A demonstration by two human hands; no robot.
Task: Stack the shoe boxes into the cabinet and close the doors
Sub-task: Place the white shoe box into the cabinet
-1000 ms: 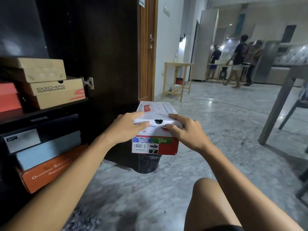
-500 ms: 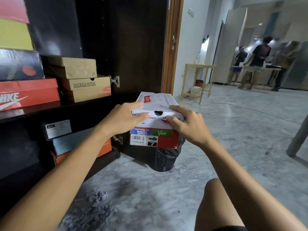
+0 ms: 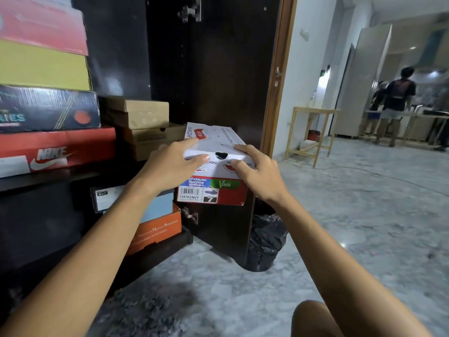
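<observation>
- White-lidded Skechers shoe box [image 3: 213, 164] with a red base is held in the air in front of the open cabinet door [image 3: 213, 69], level with the middle shelf and just right of the boxes stacked there.
- Its end label faces the camera, reading "MACHINE WASHABLE", "VEGAN" and size 7.
- The left hand [image 3: 167, 166] grips the near left corner of the lid, thumb along the front edge and fingers curled over the top.
- The right hand [image 3: 257, 171] grips the near right corner, fingers bent over the lid and front face.
- On the middle shelf [image 3: 48, 178], 2 brown cardboard boxes [image 3: 145, 127] sit stacked, the lower one just beside the held box.
- Left of them lies a red Nike box [image 3: 60, 149] with a dark printed box [image 3: 48, 108], a yellow box [image 3: 43, 66] and a pinkish-red box [image 3: 43, 25] piled on it.
- On the lower level, an orange box [image 3: 158, 229] carries a light blue box [image 3: 160, 205].
- A black rubbish bag [image 3: 264, 239] stands on the marble floor [image 3: 340, 227] behind the door's lower edge.
- Far right, people stand by a table, well apart from the cabinet.
</observation>
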